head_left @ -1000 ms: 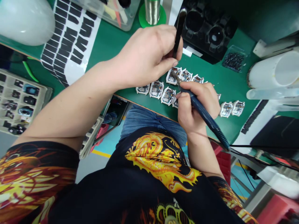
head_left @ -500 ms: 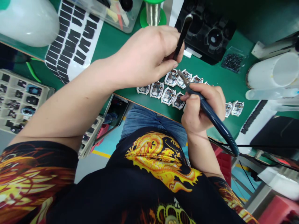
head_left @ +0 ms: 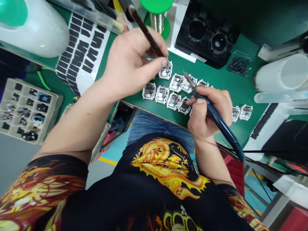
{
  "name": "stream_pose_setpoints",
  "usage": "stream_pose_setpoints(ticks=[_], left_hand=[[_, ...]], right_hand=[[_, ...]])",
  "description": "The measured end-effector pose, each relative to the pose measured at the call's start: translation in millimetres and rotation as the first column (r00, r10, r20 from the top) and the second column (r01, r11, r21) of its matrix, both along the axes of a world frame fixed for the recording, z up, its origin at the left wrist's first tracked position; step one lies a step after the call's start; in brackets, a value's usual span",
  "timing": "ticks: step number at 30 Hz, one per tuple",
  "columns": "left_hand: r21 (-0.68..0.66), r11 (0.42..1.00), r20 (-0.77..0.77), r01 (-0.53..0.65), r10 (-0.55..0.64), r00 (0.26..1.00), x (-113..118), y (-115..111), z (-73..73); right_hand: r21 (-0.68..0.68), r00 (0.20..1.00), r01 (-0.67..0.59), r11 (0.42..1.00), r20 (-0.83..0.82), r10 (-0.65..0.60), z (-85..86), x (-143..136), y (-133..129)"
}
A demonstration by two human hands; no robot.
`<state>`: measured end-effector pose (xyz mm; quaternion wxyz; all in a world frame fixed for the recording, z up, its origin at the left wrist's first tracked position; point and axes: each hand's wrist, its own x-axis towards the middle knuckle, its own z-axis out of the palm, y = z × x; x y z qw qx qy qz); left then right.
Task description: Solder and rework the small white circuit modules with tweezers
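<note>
My left hand (head_left: 139, 61) is closed around a pair of dark tweezers (head_left: 146, 33), its rear end pointing up and left; the tips are hidden by my fingers. Its thumb is over a white-framed watch module with a circuit board (head_left: 166, 70). In my right hand (head_left: 209, 110) is a soldering iron (head_left: 216, 120) with a dark blue handle, held like a pen. The iron's metal tip points up and left, over another watch module (head_left: 189, 84). Several more modules (head_left: 173, 101) lie in two rows on the green bench, some partly covered by my hands.
A solder wire spool (head_left: 157, 22) with green flanges stands behind my left hand. A small clear box of black parts (head_left: 238, 64) and a white cup (head_left: 281, 73) are at the right. Sheets of black stickers (head_left: 81, 48) and a white bottle (head_left: 36, 29) are at the left.
My left hand has moved left with the tweezers, which now tilt up and left instead of up and right, uncovering a module. My right hand and the soldering iron have barely moved.
</note>
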<state>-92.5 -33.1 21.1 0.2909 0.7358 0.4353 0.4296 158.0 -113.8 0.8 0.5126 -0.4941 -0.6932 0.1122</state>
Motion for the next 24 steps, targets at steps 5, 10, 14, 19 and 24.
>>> stream_pose_setpoints(ticks=[5,10,14,19,24], left_hand=[[-0.100,0.995,-0.047,0.029,-0.033,0.998,1,-2,-6.3],[-0.171,0.984,-0.063,0.050,-0.061,0.996,-2,-2,2.3],[-0.230,0.971,-0.062,0.071,-0.088,0.994,-4,-3,5.1],[-0.163,0.986,0.042,0.030,-0.024,0.999,-7,-3,-0.8],[-0.187,0.982,0.204,0.005,0.034,0.978,-14,-3,-8.9]], right_hand=[[-0.054,0.999,-0.041,0.998,0.023,0.042,0.0,-2,0],[-0.161,0.979,-0.033,0.986,0.193,0.064,1.9,-7,6],[-0.133,0.972,-0.073,0.988,0.212,0.100,-0.2,-9,12],[-0.031,0.990,-0.055,0.998,0.129,0.059,7.9,-8,8],[-0.003,0.996,-0.076,0.997,0.037,0.076,23.7,-11,2]])
